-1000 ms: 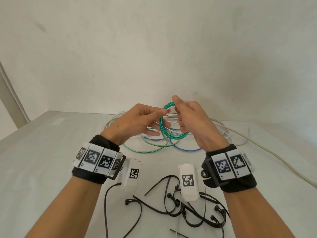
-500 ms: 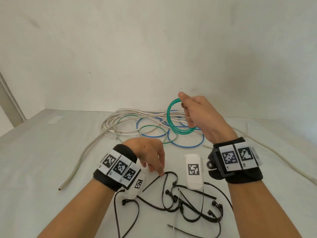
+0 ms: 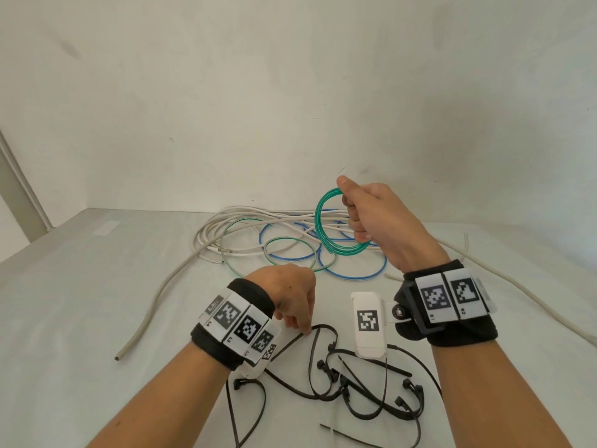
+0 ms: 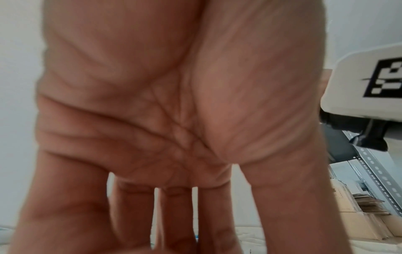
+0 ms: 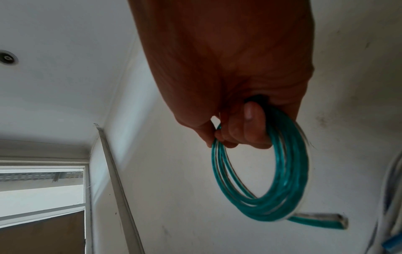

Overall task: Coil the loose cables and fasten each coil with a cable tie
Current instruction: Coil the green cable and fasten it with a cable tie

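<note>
the right hand [image 3: 378, 221] holds the green coil [image 5: 272, 180] above the tabletop [image 3: 80, 302], fingers [image 5: 250, 127] curled through it. the cable looks light and springy; keep the turns pinched together. the left hand [image 3: 290, 295] reaches with relaxed fingers for a thin, flexible black tie [image 3: 318, 360].

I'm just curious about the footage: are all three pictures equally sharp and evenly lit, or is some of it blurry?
Head view: sharp, soft even light, green coil and cable ties crisp. Left wrist view: the left hand fills the frame, soft and smeared. Right wrist view: the right hand is dark against the bright wall, the coil slightly blurred.
</note>
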Demonstrator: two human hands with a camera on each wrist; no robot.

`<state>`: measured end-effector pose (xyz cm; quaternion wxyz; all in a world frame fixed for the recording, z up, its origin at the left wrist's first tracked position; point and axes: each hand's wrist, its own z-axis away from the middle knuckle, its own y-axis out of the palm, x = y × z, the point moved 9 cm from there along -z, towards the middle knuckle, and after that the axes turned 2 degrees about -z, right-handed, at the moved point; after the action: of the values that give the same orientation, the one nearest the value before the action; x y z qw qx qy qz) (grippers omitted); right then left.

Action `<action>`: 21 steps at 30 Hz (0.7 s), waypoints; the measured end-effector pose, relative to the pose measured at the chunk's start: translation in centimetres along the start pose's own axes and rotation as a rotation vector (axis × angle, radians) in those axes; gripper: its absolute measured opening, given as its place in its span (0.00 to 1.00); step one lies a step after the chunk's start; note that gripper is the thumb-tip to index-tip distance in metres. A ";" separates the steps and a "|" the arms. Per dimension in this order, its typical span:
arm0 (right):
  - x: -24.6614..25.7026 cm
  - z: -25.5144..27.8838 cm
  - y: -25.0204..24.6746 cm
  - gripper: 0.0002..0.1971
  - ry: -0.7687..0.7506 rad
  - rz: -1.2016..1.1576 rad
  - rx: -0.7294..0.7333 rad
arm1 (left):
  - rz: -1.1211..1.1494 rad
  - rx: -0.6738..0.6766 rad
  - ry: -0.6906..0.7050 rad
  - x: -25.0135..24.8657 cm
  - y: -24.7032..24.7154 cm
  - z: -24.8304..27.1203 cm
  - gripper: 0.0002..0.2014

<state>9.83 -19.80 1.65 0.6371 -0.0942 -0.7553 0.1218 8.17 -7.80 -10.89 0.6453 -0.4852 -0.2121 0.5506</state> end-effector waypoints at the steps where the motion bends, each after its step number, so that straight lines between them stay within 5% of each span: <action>1: 0.0 0.1 0.0 0.23 0.002 0.003 -0.001 | -0.002 -0.007 0.002 -0.1 -0.1 0.0 0.08; 6: 0.0 0.2 0.3 0.23 -0.008 0.011 0.016 | 0.095 -0.138 -0.034 0.8 -2.0 0.8 0.09; 11: 0.3 0.5 1.5 0.24 -0.013 -0.080 0.129 | 0.596 -0.404 -0.033 3.5 -6.0 2.6 0.10; 17: 0.0 0.7 3.4 0.24 -0.033 0.055 0.252 | 0.847 -0.702 0.066 5.2 -9.5 5.3 0.07; 21: -0.3 0.5 3.7 0.24 -0.061 0.173 0.218 | 0.913 -0.725 0.183 4.7 -10.6 6.1 0.05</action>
<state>9.34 -16.41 0.17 0.6075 -0.0857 -0.7455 0.2604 10.05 -0.25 -0.36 0.1518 -0.7626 -0.1000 0.6209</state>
